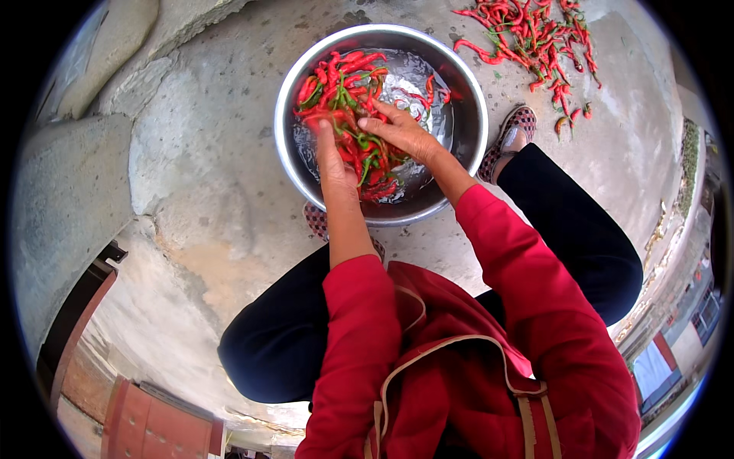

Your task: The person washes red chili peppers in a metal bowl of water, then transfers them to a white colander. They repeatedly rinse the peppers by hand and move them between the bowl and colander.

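Observation:
A round metal basin [285,150] stands on the concrete floor, with water and many red chili peppers [375,163] with green stems inside. The peppers lie mostly in its left and middle part, and a few float to the right. My left hand [337,158] is at the left of the heap, thumb up, its fingers hidden among the peppers. From the right, my right hand [401,131] reaches over the heap, thumb and fingers spread, touching peppers. Some peppers between the hands are blurred. Whether either hand grips any is not clear.
More red chili peppers [533,37] lie loose on the concrete floor [229,143] at the upper right. A patterned shoe [516,129] is close to the basin's right side, another [315,221] below it. A raised concrete edge [74,166] runs at the left.

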Motion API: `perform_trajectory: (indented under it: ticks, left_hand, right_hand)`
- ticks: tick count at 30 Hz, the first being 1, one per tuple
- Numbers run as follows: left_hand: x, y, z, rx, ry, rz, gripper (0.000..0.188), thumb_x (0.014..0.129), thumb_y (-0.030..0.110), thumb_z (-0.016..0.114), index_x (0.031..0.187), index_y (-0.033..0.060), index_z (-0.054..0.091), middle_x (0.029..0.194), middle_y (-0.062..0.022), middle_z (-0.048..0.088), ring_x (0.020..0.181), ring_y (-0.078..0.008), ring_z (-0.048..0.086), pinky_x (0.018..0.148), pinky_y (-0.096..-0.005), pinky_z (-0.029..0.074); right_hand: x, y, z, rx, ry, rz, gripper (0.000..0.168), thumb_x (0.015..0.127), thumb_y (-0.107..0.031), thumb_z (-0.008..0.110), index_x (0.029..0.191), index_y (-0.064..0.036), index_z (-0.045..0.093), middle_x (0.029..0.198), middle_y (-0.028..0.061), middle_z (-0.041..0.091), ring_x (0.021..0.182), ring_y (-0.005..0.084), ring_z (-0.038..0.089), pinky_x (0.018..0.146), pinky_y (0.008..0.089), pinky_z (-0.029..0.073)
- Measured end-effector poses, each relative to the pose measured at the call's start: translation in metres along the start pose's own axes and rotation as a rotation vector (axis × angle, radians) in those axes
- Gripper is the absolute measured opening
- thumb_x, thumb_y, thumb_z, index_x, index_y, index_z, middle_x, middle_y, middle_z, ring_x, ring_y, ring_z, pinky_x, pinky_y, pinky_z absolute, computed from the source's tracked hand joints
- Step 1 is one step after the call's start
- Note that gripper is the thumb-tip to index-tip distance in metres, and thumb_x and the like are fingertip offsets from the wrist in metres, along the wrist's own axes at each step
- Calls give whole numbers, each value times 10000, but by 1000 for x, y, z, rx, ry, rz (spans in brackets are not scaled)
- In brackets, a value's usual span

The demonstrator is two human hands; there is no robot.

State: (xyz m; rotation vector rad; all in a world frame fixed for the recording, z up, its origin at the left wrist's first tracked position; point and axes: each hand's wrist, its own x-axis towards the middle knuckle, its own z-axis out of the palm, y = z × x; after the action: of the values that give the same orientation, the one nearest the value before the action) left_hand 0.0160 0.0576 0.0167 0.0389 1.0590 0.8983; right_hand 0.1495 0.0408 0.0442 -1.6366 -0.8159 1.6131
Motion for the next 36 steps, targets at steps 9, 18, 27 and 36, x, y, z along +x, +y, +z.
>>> perform_trajectory:
  ticks: [9,18,27,36]
  left_hand:
    - [-19,-25,-2,34,-160,-96,431,861,427,439,1102,74,497,1004,-66,570,898,-188,556,768,-353,465]
    - [-21,-27,2,-66,-249,-3,406,885,375,421,1123,53,484,1032,-73,569,933,-191,555,821,-327,450]
    - [-44,-29,36,11,-239,-88,450,840,327,529,1157,19,445,1143,-67,495,1036,-166,483,888,-322,393]
    - [-4,17,11,699,218,339,308,803,191,568,1053,12,548,914,-69,571,782,-121,513,625,-247,428]
  right_hand:
    - [-25,7,10,-347,333,-360,490,757,-319,573,1108,18,513,988,203,578,922,291,568,811,335,425]
    - [-44,5,14,-184,256,-138,511,788,-293,569,1161,39,462,1113,200,527,1054,248,503,908,295,365]
    - [13,7,-37,-394,449,-243,398,787,-302,531,1100,-56,538,959,179,595,895,284,580,794,330,432]
    - [60,-4,-90,-556,404,-303,442,799,-320,537,1174,-90,492,1118,192,527,1029,286,516,886,307,385]
